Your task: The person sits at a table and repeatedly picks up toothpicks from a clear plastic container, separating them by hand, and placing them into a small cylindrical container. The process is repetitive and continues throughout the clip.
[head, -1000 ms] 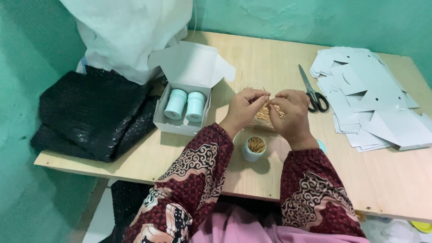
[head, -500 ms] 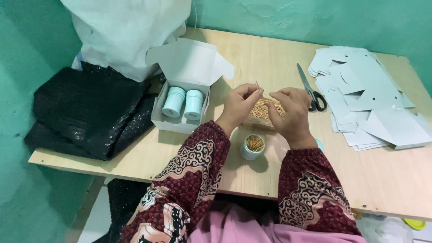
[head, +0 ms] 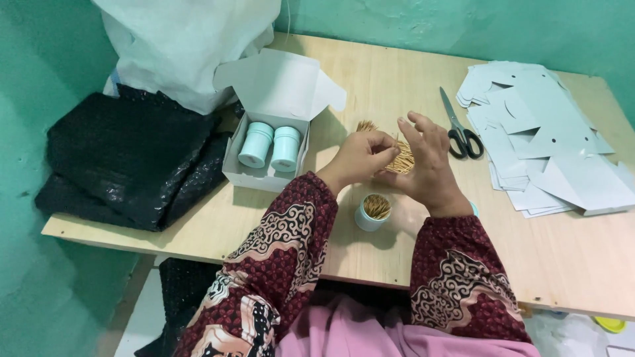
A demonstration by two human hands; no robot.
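At the left edge of the table, a heap of black plastic sheeting is piled, with a large white sack standing behind it at the back left corner. Just beside these, an open white cardboard box is set with its lid flap raised, and two pale blue lidded canisters are stood side by side inside it.

Near the middle of the table, a bundle of toothpicks is gripped between both hands. The left hand is closed around the bundle's near end, the fingers pinched on the sticks. The right hand is cupped against the bundle from the other side, its fingers partly spread. More loose toothpicks are seen on the table just behind the left hand. Towards the front edge, below the hands, an open pale blue canister is stood, already packed with toothpicks.

Right of the hands, black-handled scissors are laid, and a stack of flat white card cutouts is spread towards the right edge.

The bundle is judged likely to fan out and scatter if the pinch is loosened, since the sticks are held only by finger pressure. The open canister could be tipped by a sleeve or wrist, being close under the forearms.
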